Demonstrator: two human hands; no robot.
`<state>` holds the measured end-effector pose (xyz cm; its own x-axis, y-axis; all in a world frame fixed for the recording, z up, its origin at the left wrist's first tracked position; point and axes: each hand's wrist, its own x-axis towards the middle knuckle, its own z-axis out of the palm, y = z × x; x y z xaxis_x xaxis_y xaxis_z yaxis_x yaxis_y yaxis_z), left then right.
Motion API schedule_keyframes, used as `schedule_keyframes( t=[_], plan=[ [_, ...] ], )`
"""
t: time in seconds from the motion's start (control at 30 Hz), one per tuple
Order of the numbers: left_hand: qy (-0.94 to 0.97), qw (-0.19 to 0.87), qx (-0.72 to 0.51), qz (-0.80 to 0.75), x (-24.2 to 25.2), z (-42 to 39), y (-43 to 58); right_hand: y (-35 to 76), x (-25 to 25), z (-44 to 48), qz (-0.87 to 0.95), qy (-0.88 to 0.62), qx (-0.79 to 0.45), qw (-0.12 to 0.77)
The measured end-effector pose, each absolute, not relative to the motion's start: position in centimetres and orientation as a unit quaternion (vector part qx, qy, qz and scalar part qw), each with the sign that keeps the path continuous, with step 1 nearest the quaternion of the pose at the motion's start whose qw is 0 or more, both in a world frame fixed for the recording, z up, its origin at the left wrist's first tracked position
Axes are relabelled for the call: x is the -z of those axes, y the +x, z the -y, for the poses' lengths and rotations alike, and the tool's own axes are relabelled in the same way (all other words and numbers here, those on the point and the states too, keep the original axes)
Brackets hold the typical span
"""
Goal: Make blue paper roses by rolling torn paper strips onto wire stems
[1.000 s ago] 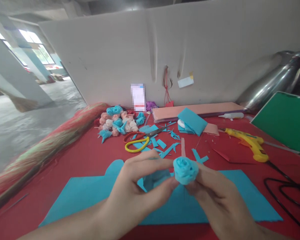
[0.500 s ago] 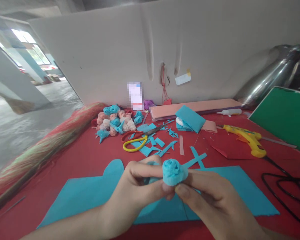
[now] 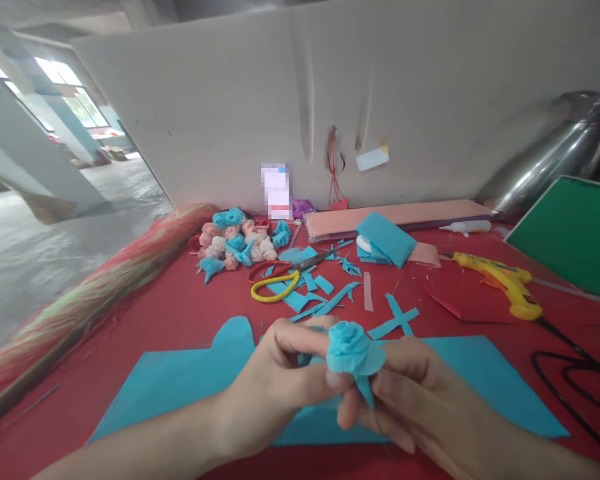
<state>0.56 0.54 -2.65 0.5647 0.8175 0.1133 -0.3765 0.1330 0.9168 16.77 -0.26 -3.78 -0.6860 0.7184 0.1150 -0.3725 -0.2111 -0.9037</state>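
Observation:
Between my two hands is a blue crepe paper rose [image 3: 350,347], its rolled bloom facing up and a twisted paper tail pointing down. My left hand [image 3: 285,373] is closed, thumb and fingers pinching the bloom's left side; some blue paper shows inside its curled fingers. On the right side, my right hand [image 3: 420,393] is closed with its fingertips at the outer petal and the tail. Beneath both hands lies a large blue crepe paper sheet [image 3: 180,380], with a rounded piece at its upper left edge.
Scissors [image 3: 275,285] with red and yellow handles lie among blue paper scraps [image 3: 325,285]. Several finished paper roses [image 3: 235,243] are heaped at back left. A yellow glue gun [image 3: 500,280] with a black cord [image 3: 555,373] is at right, near a green board [image 3: 575,233].
My right fingers have shifted slightly outward and down from the rose. Its twisted tail now shows below the bloom, and the outer petal flares wider on the right.

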Motion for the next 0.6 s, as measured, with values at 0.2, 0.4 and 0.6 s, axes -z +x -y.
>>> schedule_keyframes(
  t=[0.2,0.4,0.6],
  plan=[
    [0.539,0.709,-0.396,-0.225,2.7,-0.6,0.2,16.3,4.0,0.2,0.511,-0.159,-0.761,0.366],
    [0.569,0.694,-0.391,-0.204,3.4,-0.9,-0.2,16.5,2.8,0.2,0.667,-0.209,-0.595,0.398],
    [0.690,0.581,-0.375,-0.213,2.2,-1.4,-0.9,17.3,2.8,-0.4,0.845,-0.186,-0.147,0.479]
  ],
)
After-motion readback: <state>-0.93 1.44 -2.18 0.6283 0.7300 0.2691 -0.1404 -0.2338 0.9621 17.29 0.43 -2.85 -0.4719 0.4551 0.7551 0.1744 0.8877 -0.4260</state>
